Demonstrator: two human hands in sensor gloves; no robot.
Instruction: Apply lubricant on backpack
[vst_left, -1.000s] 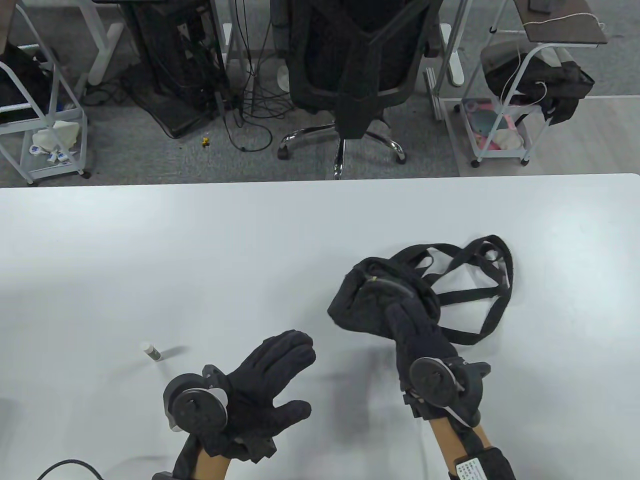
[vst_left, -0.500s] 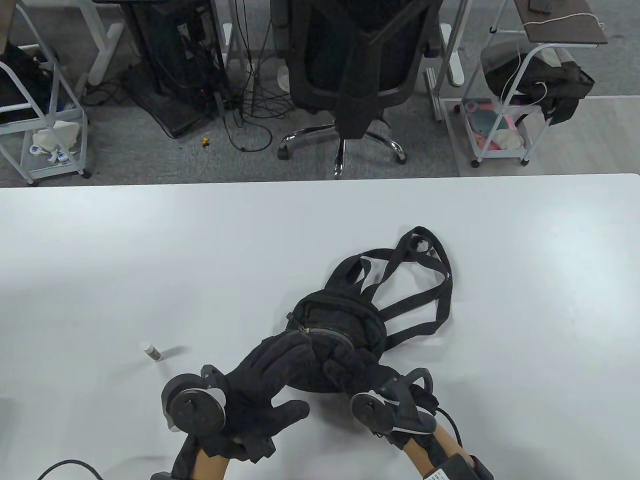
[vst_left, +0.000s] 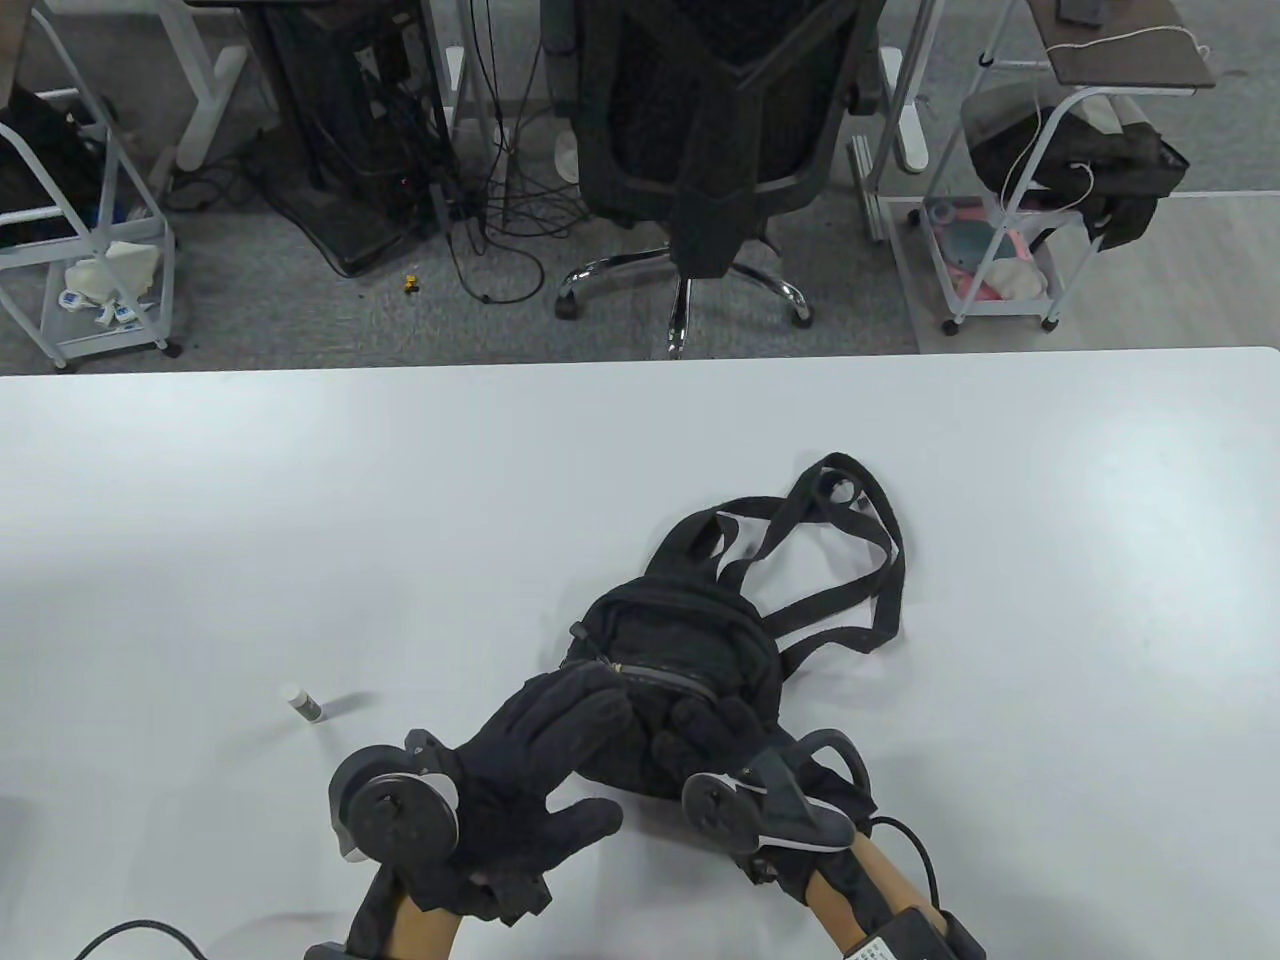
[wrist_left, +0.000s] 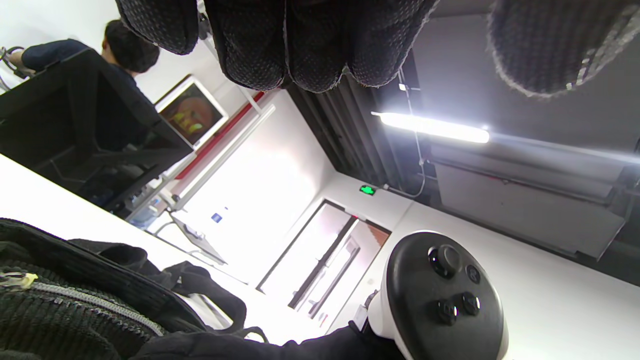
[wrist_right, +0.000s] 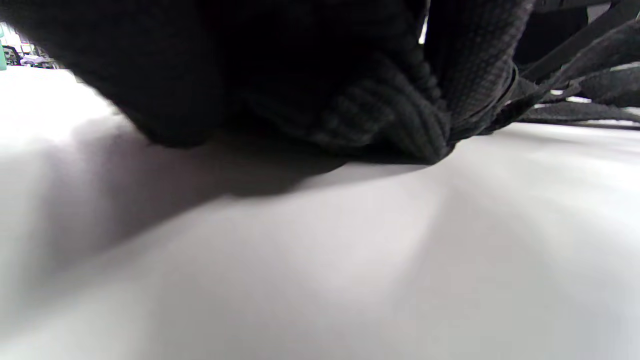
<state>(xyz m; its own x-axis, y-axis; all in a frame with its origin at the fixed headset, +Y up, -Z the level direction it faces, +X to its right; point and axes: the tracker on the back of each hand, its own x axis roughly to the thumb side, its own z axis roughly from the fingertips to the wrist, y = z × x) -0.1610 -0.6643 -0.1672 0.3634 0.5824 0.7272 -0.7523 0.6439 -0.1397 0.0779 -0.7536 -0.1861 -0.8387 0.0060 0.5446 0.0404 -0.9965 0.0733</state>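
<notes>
A small black backpack (vst_left: 690, 640) lies on the white table (vst_left: 300, 500), its straps (vst_left: 850, 560) spread to the far right. Its zipper (vst_left: 660, 675) faces me. My right hand (vst_left: 710, 735) grips the backpack's near edge from the right. My left hand (vst_left: 560, 725) lies with spread fingers against the backpack's near left side, thumb out over the table. A small lubricant stick (vst_left: 302, 702) with a white cap stands on the table to the left of my left hand. The left wrist view shows the zipper (wrist_left: 75, 297) and my fingertips (wrist_left: 300, 45). The right wrist view shows the backpack's fabric (wrist_right: 380, 115) on the table.
A black office chair (vst_left: 710, 150) stands beyond the table's far edge. White carts (vst_left: 1010, 220) stand on the floor at far left and far right. A black cable (vst_left: 130, 935) lies at the table's near left edge.
My right hand has dragged the backpack from the right toward me and my left hand. My left hand now touches the backpack. The straps trail behind it.
</notes>
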